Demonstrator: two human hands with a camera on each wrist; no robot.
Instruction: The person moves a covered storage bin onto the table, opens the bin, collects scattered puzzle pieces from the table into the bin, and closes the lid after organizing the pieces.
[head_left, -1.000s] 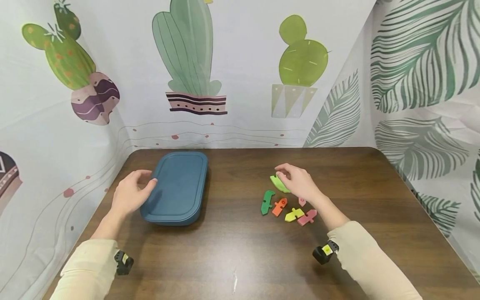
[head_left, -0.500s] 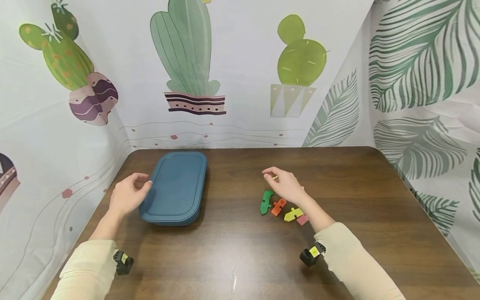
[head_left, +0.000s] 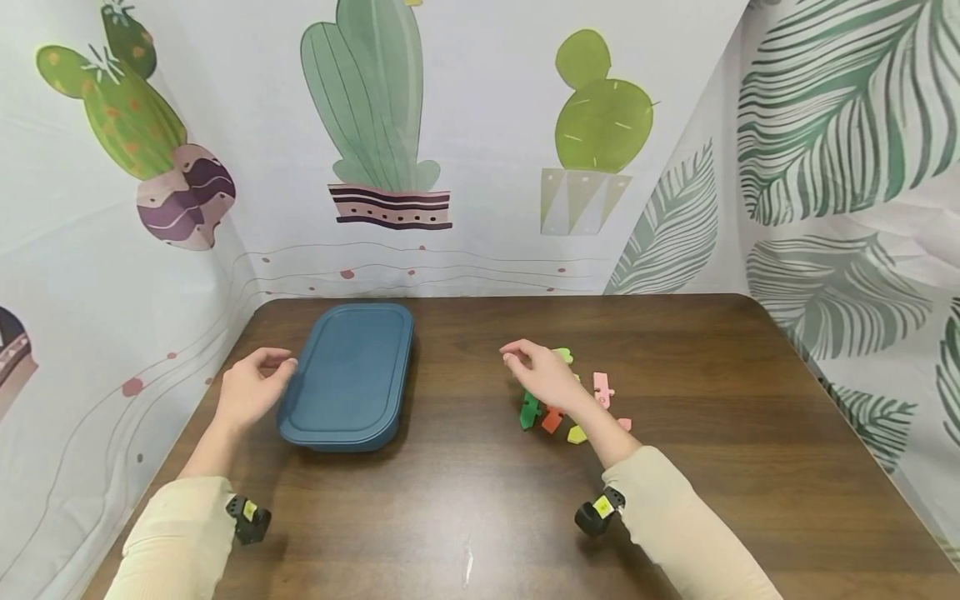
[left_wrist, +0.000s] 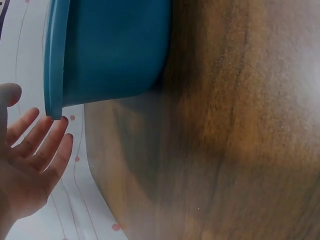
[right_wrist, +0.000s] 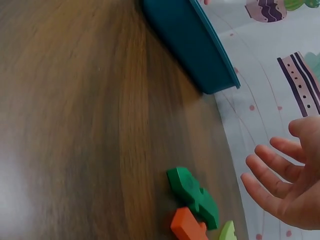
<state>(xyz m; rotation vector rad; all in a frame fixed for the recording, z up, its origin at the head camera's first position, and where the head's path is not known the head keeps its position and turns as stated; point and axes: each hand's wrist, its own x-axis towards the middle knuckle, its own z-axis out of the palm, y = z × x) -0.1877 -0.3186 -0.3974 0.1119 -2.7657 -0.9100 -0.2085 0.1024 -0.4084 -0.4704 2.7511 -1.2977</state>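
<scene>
L grip [head_left: 253, 392] spread nr blue box [head_left: 348, 375]; R grip [head_left: 547, 375] spread nr coloured pcs [head_left: 529, 412] (blocks some)

Left fingers [left_wrist: 51, 143] and right fingers [right_wrist: 274, 161] are parted, slightly bent.

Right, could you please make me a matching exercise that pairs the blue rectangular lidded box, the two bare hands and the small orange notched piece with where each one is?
1. Left hand
2. Orange piece
3. Right hand
4. Blue box

A. Resting on the left half of the brown wood-grain tabletop
B. Partly hiding the dark green notched piece in the head view
C. By the box's left edge
D. On the tabletop, beside the dark green piece

Right pairs: 1-C, 2-D, 3-B, 4-A
</scene>
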